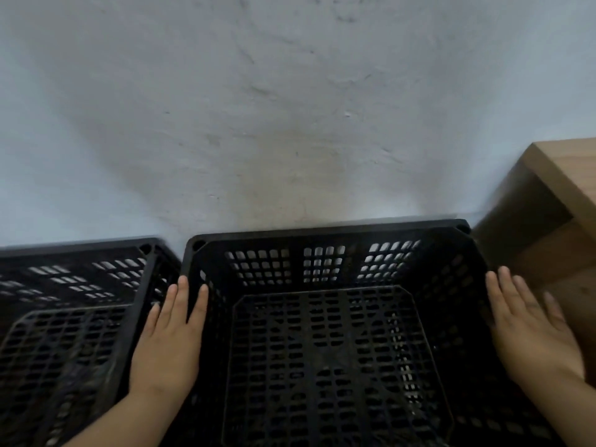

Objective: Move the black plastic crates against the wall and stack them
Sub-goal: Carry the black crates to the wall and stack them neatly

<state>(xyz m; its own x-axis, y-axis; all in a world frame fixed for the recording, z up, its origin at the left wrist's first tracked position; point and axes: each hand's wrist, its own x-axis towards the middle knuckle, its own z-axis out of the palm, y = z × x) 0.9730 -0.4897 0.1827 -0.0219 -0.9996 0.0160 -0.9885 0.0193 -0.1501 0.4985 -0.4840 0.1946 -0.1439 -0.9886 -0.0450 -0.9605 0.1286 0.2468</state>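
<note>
Against the wall (pixel 290 108), two black crates side by side.
Left hand (pixel 171 337) and right hand (pixel 529 327) lie flat, fingers spread, on the right crate (pixel 325 233) rims; left crate (pixel 64 317) untouched.

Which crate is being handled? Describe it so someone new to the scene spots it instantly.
Start at the pale plaster wall. Two black lattice crates sit against its base; take the right crate, next to the wooden furniture. Unlike the left crate, it has the left hand and right hand flat against its two sides.
</note>
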